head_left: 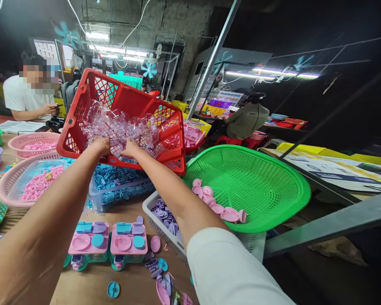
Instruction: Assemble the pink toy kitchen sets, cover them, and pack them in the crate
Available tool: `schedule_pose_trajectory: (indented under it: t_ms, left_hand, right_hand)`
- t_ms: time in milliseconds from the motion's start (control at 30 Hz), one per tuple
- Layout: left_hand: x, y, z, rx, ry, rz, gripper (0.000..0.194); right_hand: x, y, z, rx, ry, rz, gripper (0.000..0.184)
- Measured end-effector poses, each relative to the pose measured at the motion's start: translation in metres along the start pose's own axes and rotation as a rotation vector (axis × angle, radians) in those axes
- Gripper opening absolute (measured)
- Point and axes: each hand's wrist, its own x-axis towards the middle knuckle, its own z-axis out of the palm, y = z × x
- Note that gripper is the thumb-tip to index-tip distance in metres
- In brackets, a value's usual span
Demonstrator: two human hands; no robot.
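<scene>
A tilted red crate point(139, 99) of clear plastic pieces point(146, 127) rests above a tub of blue parts point(114, 186). Both my arms reach over its near rim. My left hand point(100, 146) is closed among the clear pieces, its fingertips buried. Close beside it, my right hand point(131, 149) also grips into the pile, with its fingers partly covered. Below my arms stand two pink-and-teal toy sets point(128, 243) with blue and purple parts on top. Loose pink, purple and blue parts point(161, 264) lie near them on the table.
A large green basket point(273, 182) with several pink cups point(208, 195) stands on the right. Under my right forearm is a white basket point(152, 212) of purple parts. Pink baskets point(6, 186) line the left. A metal post point(214, 55) rises beyond. Two people sit farther off.
</scene>
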Motion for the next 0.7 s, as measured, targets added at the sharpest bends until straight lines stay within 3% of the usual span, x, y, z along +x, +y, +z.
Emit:
schedule_pose_trajectory:
  t_ms: [233, 433, 700]
  left_hand:
    - [-0.009, 0.003, -0.014, 0.028, 0.028, -0.048, 0.073]
    - [-0.017, 0.005, -0.032, -0.113, 0.107, -0.141, 0.073]
    - [-0.029, 0.019, -0.057, -0.313, 0.303, -0.001, 0.041]
  right_hand:
    - [0.008, -0.009, -0.005, 0.026, 0.097, 0.017, 0.039]
    - [0.013, -0.008, -0.022, 0.074, 0.173, 0.027, 0.038]
    - [0.006, 0.012, -0.08, 0.163, 0.293, -0.01, 0.034]
